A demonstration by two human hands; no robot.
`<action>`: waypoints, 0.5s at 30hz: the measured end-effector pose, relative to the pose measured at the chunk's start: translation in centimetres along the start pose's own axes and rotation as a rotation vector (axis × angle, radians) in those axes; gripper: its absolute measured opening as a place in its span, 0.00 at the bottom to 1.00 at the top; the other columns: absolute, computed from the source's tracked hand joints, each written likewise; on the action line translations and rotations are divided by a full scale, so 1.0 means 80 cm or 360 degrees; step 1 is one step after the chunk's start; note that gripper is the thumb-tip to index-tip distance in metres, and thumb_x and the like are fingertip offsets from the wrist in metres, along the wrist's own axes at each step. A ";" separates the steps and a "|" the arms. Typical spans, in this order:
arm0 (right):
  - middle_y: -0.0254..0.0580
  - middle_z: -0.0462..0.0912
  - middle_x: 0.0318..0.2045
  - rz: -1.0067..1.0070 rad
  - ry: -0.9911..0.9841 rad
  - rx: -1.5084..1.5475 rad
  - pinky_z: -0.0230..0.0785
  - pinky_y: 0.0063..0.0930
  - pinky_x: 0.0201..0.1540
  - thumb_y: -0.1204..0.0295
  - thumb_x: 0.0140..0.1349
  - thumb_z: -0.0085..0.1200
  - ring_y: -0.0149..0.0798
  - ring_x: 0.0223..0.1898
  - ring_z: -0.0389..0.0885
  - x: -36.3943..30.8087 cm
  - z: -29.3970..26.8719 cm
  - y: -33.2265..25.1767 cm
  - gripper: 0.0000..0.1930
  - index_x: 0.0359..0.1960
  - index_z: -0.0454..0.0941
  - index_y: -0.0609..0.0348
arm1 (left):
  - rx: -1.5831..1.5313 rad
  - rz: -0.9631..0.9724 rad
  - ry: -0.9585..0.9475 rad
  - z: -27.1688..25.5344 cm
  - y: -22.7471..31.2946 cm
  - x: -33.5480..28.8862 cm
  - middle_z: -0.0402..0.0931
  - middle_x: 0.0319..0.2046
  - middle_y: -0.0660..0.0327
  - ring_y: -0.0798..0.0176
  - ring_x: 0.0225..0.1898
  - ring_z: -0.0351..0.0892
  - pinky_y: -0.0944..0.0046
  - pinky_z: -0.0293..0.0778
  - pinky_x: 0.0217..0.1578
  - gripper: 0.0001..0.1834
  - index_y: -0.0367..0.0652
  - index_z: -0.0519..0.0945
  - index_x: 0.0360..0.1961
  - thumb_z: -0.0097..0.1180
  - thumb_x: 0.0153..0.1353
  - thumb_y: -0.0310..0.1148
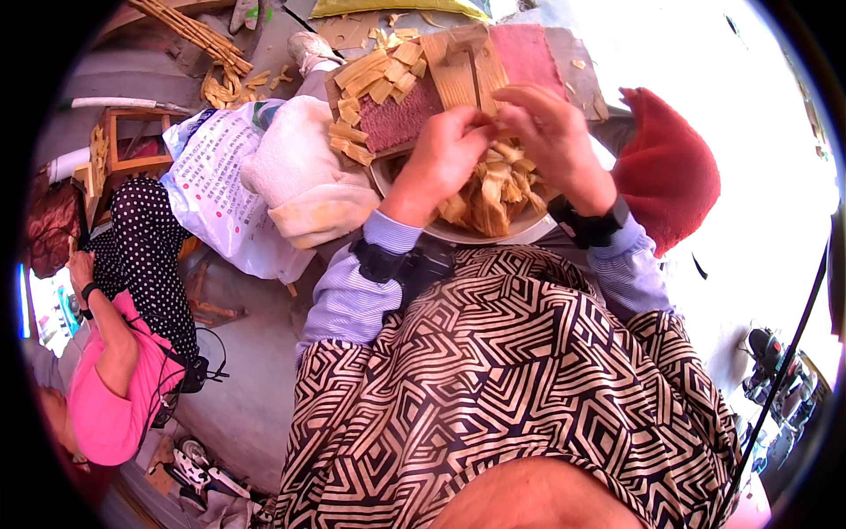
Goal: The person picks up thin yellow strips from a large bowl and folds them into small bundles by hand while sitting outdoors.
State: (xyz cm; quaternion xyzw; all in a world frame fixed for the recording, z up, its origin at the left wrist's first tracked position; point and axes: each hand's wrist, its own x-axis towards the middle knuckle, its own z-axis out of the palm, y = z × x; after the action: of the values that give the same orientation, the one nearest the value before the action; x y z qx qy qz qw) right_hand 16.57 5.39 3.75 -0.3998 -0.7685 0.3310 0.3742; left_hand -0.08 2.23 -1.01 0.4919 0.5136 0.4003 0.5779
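Observation:
My left hand is closed, its fingertips pinched together over the front of a wooden board with a slot in it. Whatever the pinch holds is hidden. My right hand is bent beside it, fingers curled towards the left fingertips, with its grip blurred. Beneath both hands sits a round pale basin with crumpled yellowish-brown strips in it. Flat pale yellow pieces lie in rows on a reddish textured pad left of the slotted board.
A pink towel and a white printed plastic bag lie to my left. A red cloth hangs at the right. Far left sits another person in a pink top. Bundled brown sticks lie at the upper left.

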 end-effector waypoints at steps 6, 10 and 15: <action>0.48 0.76 0.15 0.0217 0.0034 -0.0691 0.68 0.40 0.21 0.59 0.61 0.56 0.51 0.19 0.77 0.004 -0.008 0.046 0.18 0.20 0.73 0.58 | -0.0811 -0.0533 -0.0443 -0.006 0.048 -0.018 0.73 0.22 0.69 0.79 0.19 0.63 0.78 0.60 0.17 0.10 0.37 0.80 0.37 0.51 0.66 0.32; 0.34 0.76 0.15 0.0693 -0.0838 0.0076 0.66 0.27 0.21 0.65 0.61 0.58 0.28 0.16 0.71 -0.021 -0.005 0.037 0.10 0.25 0.81 0.58 | -0.0225 -0.0166 -0.0220 -0.020 0.031 -0.002 0.70 0.20 0.71 0.80 0.19 0.61 0.79 0.59 0.18 0.13 0.36 0.81 0.35 0.52 0.66 0.37; 0.28 0.74 0.16 0.1227 -0.0491 0.1861 0.58 0.15 0.18 0.67 0.62 0.58 0.20 0.17 0.66 -0.043 0.021 -0.003 0.09 0.35 0.83 0.60 | -0.0539 -0.0129 -0.0082 0.018 -0.003 -0.010 0.72 0.21 0.70 0.79 0.21 0.64 0.75 0.63 0.22 0.12 0.36 0.80 0.33 0.51 0.66 0.35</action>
State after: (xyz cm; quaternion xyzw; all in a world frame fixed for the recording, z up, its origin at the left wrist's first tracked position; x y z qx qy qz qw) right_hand 16.45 1.96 2.01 -0.3256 -0.3135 0.8500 0.2705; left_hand 1.22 1.21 -1.14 0.3765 0.4432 0.4449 0.6811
